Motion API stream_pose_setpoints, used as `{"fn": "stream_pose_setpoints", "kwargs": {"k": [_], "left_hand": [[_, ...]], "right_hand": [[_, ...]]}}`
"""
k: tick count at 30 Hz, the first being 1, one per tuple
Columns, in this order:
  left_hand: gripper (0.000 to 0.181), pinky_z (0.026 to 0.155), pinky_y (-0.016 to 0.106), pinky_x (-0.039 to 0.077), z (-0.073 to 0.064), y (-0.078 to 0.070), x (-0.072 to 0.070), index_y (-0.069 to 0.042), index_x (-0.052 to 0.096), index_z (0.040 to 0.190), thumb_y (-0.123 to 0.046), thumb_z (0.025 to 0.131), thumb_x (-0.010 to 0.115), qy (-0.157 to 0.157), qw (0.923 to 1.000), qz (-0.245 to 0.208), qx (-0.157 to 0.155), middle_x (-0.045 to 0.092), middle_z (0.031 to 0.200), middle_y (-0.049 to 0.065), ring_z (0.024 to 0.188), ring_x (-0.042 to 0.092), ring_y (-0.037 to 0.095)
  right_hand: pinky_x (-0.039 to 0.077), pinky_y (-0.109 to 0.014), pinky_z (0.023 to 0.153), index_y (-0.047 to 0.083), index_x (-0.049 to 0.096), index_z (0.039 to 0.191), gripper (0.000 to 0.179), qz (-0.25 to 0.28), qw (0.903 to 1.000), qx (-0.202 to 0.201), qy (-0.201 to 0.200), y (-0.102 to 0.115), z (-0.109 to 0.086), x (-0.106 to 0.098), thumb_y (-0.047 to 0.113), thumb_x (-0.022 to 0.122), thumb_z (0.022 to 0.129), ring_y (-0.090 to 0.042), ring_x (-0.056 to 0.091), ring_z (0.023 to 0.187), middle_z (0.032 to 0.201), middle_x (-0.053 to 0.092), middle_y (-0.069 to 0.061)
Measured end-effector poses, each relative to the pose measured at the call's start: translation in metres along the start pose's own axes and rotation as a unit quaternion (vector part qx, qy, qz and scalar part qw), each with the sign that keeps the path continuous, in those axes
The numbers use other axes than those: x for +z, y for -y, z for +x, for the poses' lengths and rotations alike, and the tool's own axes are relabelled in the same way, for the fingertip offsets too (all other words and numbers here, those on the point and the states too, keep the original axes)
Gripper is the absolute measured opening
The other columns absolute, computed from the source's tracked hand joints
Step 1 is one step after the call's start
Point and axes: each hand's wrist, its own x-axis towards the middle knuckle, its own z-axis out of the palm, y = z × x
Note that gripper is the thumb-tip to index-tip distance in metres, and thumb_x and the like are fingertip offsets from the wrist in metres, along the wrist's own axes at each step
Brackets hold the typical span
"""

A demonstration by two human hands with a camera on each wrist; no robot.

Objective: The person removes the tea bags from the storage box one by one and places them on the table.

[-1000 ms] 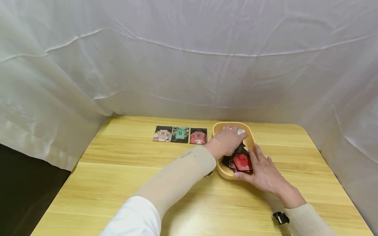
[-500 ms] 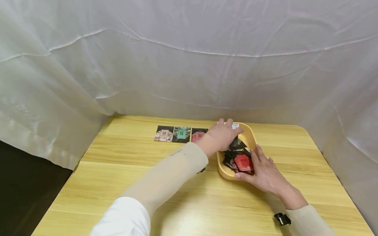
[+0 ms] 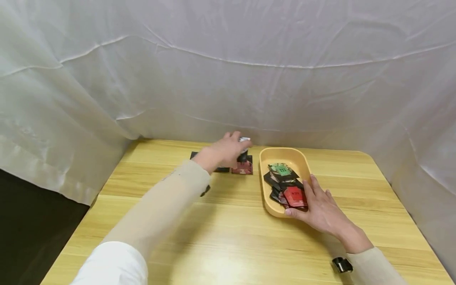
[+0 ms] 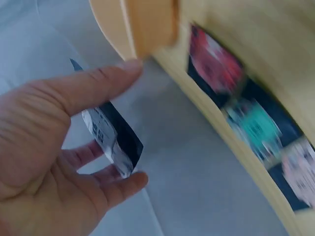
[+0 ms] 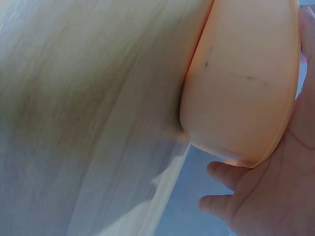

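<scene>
My left hand (image 3: pixel 223 152) holds a black sachet (image 4: pixel 129 142) with a pale grey printed front between thumb and fingers. It is raised over the row of sachets at the back. In that row, the left wrist view shows a red sachet (image 4: pixel 214 64), a green one (image 4: pixel 256 125) and a pale pink one (image 4: pixel 300 172), blurred. My right hand (image 3: pixel 324 211) rests against the near right corner of a yellow plastic bin (image 3: pixel 264 158), fingers along the right side, thumb at the near rim. Inside the bin lie a green-labelled sachet (image 3: pixel 281 170), a red-labelled one (image 3: pixel 295 196) and other black ones.
The wooden table (image 3: pixel 228 237) extends to a pale fabric curtain (image 3: pixel 228 87) behind and at both sides. A dark area (image 3: pixel 35 229) lies beyond the left table edge. Near the right wrist is a small black device (image 3: pixel 342 264).
My left hand has lifted a sachet out of the bin and carried it left to over the row, uncovering the green-labelled sachet in the bin. The right hand has stayed at the bin.
</scene>
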Motion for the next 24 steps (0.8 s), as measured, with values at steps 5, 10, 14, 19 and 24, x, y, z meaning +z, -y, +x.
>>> {"fn": "stream_pose_setpoints", "kwargs": {"k": [5, 10, 14, 19, 24], "left_hand": [[0.090, 0.118, 0.069, 0.037, -0.016, 0.044, -0.008, -0.033, 0.036, 0.163, -0.018, 0.088, 0.084, 0.018, 0.9990, -0.028, -0.029, 0.015, 0.173, 0.022, 0.158, 0.020, 0.048], [0.087, 0.116, 0.075, 0.035, -0.029, 0.079, -0.015, -0.032, 0.036, 0.162, -0.024, 0.090, 0.083, 0.029, 0.9976, -0.021, -0.059, 0.017, 0.171, 0.024, 0.157, 0.021, 0.050], [0.091, 0.116, 0.078, 0.031, -0.038, 0.103, -0.015, -0.030, 0.035, 0.164, -0.024, 0.088, 0.086, 0.035, 0.9954, -0.016, -0.088, 0.011, 0.174, 0.024, 0.159, 0.014, 0.052], [0.094, 0.118, 0.077, 0.026, -0.047, 0.126, -0.007, -0.025, 0.035, 0.165, -0.006, 0.086, 0.083, 0.040, 0.9930, -0.007, -0.111, 0.010, 0.174, 0.025, 0.159, 0.012, 0.053], [0.093, 0.119, 0.076, 0.027, -0.053, 0.140, 0.004, -0.023, 0.035, 0.165, 0.007, 0.086, 0.074, 0.042, 0.9918, 0.001, -0.121, 0.015, 0.172, 0.026, 0.158, 0.015, 0.053]], "right_hand": [[0.017, -0.078, 0.120, -0.009, 0.019, 0.164, 0.124, 0.002, 1.0000, -0.001, 0.000, -0.001, 0.000, 0.000, 0.078, 0.065, 0.088, -0.059, 0.025, 0.152, 0.172, -0.001, -0.034], [0.017, -0.078, 0.120, -0.008, 0.019, 0.164, 0.124, 0.005, 1.0000, 0.000, 0.001, -0.002, -0.001, 0.000, 0.078, 0.066, 0.088, -0.060, 0.025, 0.152, 0.172, -0.001, -0.034], [0.018, -0.078, 0.120, -0.009, 0.020, 0.164, 0.125, 0.005, 1.0000, 0.004, 0.001, -0.003, -0.002, 0.001, 0.078, 0.066, 0.087, -0.060, 0.025, 0.151, 0.172, 0.000, -0.034], [0.017, -0.078, 0.119, -0.009, 0.019, 0.164, 0.124, 0.006, 1.0000, 0.004, 0.003, -0.004, -0.003, 0.001, 0.078, 0.066, 0.087, -0.060, 0.025, 0.151, 0.172, -0.001, -0.034], [0.018, -0.079, 0.119, -0.009, 0.019, 0.164, 0.124, 0.003, 1.0000, 0.006, 0.001, -0.005, -0.005, 0.001, 0.077, 0.066, 0.087, -0.060, 0.027, 0.150, 0.172, -0.001, -0.034]]}}
